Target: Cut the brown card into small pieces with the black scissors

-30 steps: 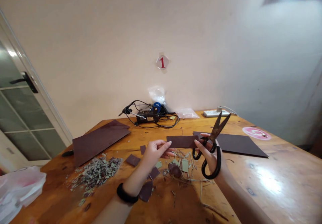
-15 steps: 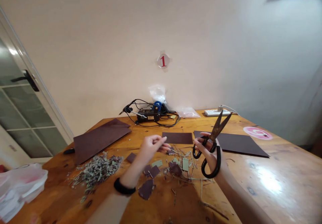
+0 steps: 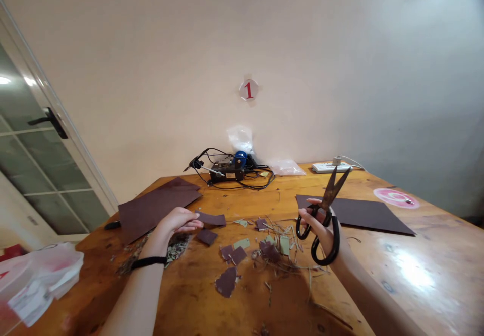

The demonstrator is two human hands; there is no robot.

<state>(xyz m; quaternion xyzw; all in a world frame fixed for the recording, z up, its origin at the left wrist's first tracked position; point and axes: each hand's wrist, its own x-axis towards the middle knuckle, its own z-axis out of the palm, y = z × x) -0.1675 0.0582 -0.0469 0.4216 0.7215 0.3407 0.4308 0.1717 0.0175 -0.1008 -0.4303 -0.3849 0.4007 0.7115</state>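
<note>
My right hand [image 3: 316,225] is wrapped round the black handles of a pair of scissors [image 3: 334,191], whose rusty blades point up and stand slightly apart. A dark brown rectangular piece of sheet [image 3: 212,219] is pinched by one end in my left hand [image 3: 181,221]. Just below it lies a small brown square [image 3: 206,237]. Under my left wrist, partly hidden, is a heap of grey-green shreds [image 3: 177,249]. Between my hands, brown scraps [image 3: 227,281], pale green pieces [image 3: 284,245] and dry stalks [image 3: 291,263] are scattered over the wooden table [image 3: 189,306].
Large brown sheets [image 3: 151,210] lie at the left, another brown sheet [image 3: 374,215] at the right. Along the back stand a soldering station [image 3: 227,170] with cables, a plastic bag [image 3: 287,167] and a power strip [image 3: 325,168]. A white plastic bag [image 3: 49,270] sits at the near left.
My left hand has taken the brown rectangle from the middle of the table and carried it left, over the shreds. My right hand still holds the scissors; the view has shifted slightly.
</note>
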